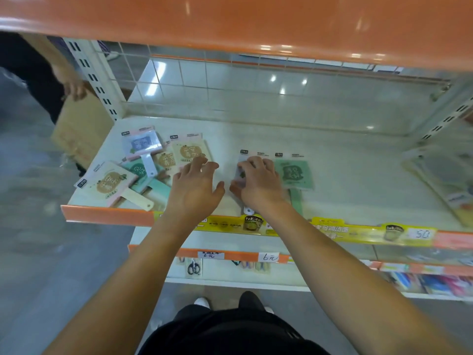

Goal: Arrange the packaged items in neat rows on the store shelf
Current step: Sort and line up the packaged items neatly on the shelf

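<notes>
At the shelf's (332, 160) front-left corner lies a jumbled pile of packets (143, 165), overlapping at odd angles, handles pointing various ways. The left hand (195, 185) hovers just right of that pile, fingers spread and relaxed, holding nothing; its fingertips reach the nearest beige packet (190, 149). That makes the left hand plainly the nearer one for the next pick, with the pile lying to its left and slightly toward the shelf's back. Right of it, near the middle of the front edge, the right hand (257, 181) presses down on a grey packet (242, 172), fingers curled over its top. Touching that on the right sits a green packet (295, 174), its long axis running front to back, handle toward the front edge. These two start a row.
</notes>
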Tool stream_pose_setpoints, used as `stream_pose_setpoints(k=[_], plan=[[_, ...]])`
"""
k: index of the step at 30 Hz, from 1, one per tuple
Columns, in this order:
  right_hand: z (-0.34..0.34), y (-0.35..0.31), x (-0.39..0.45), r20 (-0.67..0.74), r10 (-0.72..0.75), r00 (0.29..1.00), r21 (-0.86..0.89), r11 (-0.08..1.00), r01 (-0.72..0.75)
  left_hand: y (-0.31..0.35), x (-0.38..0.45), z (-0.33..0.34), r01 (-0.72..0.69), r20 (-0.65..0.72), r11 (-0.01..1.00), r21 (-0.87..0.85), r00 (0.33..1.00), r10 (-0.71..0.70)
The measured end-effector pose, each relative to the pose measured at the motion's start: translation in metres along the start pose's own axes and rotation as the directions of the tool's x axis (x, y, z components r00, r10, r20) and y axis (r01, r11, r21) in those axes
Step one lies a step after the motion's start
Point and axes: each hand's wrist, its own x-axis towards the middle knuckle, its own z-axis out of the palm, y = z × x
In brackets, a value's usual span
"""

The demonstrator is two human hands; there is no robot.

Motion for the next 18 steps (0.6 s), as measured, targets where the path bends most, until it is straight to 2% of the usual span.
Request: stream_pose_setpoints(k=[12, 18], plan=[[-0.002, 0.01, 0.008, 0.023, -0.104, 0.994, -0.011, 0.995, 0.104, 0.013, -0.003, 0.002, 0.01, 0.031, 1.0, 0.009, 0.999, -0.011], [-0.011, 0.021, 0.008, -0.04, -0.039, 0.998, 0.053, 0.998, 0.041, 0.018, 0.005, 0.005, -0.017, 0.034, 1.0, -0.006, 0.999, 0.017]])
